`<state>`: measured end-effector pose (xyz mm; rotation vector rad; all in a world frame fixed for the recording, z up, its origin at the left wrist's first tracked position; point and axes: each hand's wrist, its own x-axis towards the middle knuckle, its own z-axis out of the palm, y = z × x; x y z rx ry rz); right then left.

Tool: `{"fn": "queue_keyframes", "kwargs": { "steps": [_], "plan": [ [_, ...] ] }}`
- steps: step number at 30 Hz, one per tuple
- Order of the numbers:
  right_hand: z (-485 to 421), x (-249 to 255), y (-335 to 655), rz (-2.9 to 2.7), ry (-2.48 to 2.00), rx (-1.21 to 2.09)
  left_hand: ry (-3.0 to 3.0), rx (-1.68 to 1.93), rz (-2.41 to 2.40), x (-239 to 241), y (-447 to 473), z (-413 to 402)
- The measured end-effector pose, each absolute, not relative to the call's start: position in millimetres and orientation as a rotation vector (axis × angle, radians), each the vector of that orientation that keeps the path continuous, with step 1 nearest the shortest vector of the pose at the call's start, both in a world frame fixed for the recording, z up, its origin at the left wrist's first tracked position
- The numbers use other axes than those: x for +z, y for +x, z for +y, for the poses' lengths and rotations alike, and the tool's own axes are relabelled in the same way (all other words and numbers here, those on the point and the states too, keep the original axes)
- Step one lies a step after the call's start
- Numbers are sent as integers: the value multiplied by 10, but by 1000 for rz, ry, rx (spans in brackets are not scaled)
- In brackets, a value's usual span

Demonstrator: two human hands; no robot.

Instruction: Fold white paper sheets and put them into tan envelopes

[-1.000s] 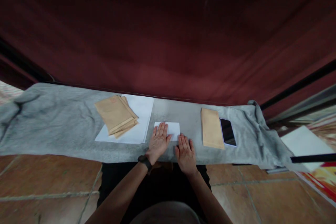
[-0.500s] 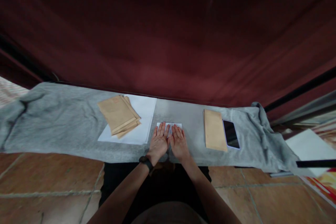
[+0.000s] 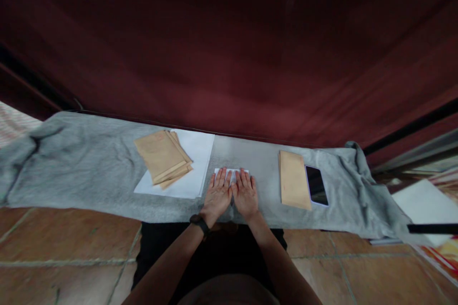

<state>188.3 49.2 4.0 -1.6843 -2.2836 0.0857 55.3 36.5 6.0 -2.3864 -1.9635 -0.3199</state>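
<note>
Resting flat with palms down, the two hands are side by side on a small white paper [image 3: 234, 177] in the head view. The paper lies on a grey cloth [image 3: 89, 167], at the middle of the covered surface, in front of the person. Its far edge and a little part between the hands are visible; the remainder is hidden under the fingers.

The left hand [image 3: 217, 195] is opened, its fingers stretched forward and slightly apart, and it covers the left part of the paper. The right hand [image 3: 245, 195] has the same opened form on the right part. Neither hand grasps anything. The thumbs come very near each other, but I cannot tell if they touch. A dark watch [image 3: 199, 221] is around the left wrist.

To the left of the hands, larger white sheets [image 3: 198, 162] lie flat on the cloth, and several brown envelopes [image 3: 161, 155] rest on them, fanned and turned at an angle. To the right, well apart from the right hand, a brown envelope pile [image 3: 294, 178] lies lengthwise, and just beside it is a phone [image 3: 317, 186] with a dark screen. Behind the surface rises a dark red curtain [image 3: 229, 81].
</note>
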Motion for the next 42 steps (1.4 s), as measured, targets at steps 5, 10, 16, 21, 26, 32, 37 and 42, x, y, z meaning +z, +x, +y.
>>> {"fn": "queue_keyframes", "kwargs": {
  "steps": [5,10,16,21,26,32,37,42],
  "plan": [
    [477,44,1885,-2258,-1707,78,-2369,-332,-1985,69,564,366],
    [461,-22,1929,-2218,-1723,25,-2343,-356,-2018,46,545,365],
    [431,-71,1978,-2163,-1738,-52,-2285,-408,-2068,19,503,364],
    [412,-76,2011,-2125,-1750,-82,-2238,-445,-2110,13,502,367],
    [389,-99,2077,-2108,-1762,-101,-2204,-486,-2130,8,514,361],
    [346,-141,2153,-2087,-1744,-146,-2171,-485,-2155,26,528,359],
    [327,-167,2193,-2039,-1758,-132,-2189,-499,-2190,76,541,348],
    [306,-131,2261,-1956,-1708,-66,-2183,-476,-2211,87,553,342]
  ]
}}
